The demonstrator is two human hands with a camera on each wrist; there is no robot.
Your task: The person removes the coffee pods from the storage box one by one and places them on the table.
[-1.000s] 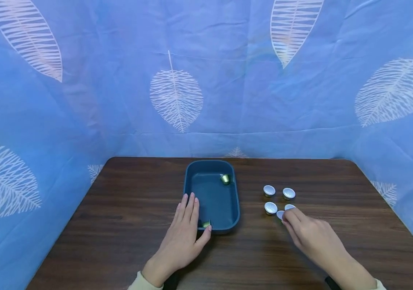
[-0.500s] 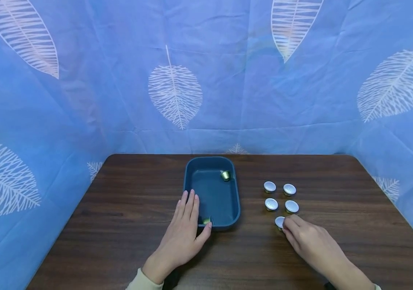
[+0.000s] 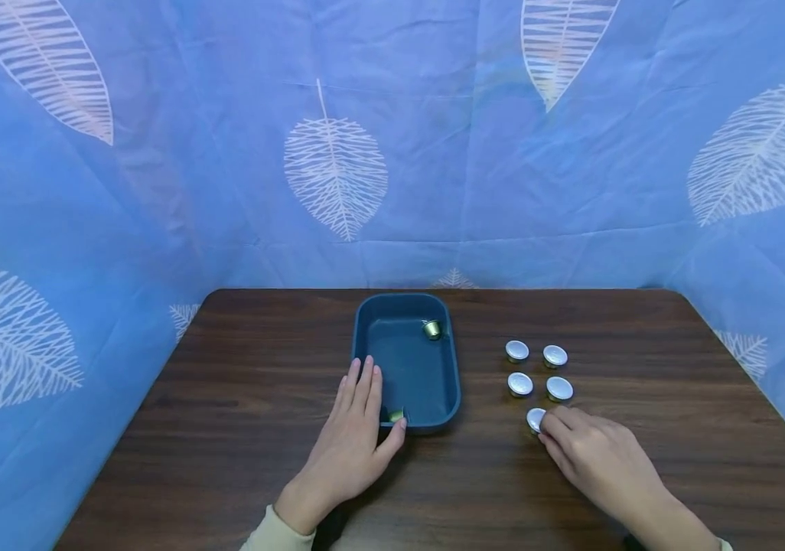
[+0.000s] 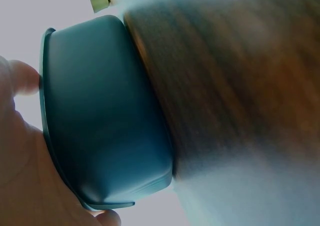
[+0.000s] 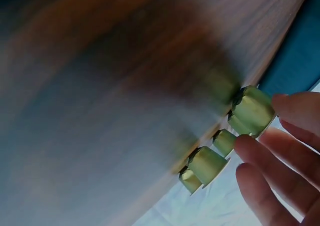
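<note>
My right hand (image 3: 599, 459) pinches a green-gold coffee capsule (image 3: 535, 419) by its edge, at the near end of a small group of capsules. In the right wrist view this capsule (image 5: 254, 110) stands lid side away from the tabletop, with thumb and fingers at its rim. Several more capsules (image 3: 519, 384) stand just beyond it in two columns, silver lids up. My left hand (image 3: 344, 455) rests with straight fingers over the near left corner of a dark blue tray (image 3: 453, 383), thumb at its near rim. Inside the tray lie a capsule (image 3: 431, 330) at the far right and another (image 3: 396, 415) near the thumb.
The tray and capsules are on a dark brown wooden table (image 3: 241, 367). A blue cloth with white leaf prints (image 3: 420, 153) hangs behind and along the sides. A strip of table lies between tray and capsules.
My right hand has brought its capsule nearer to me, apart from the others, and then stays there. My left hand stays on the tray. The head view has tilted slightly.
</note>
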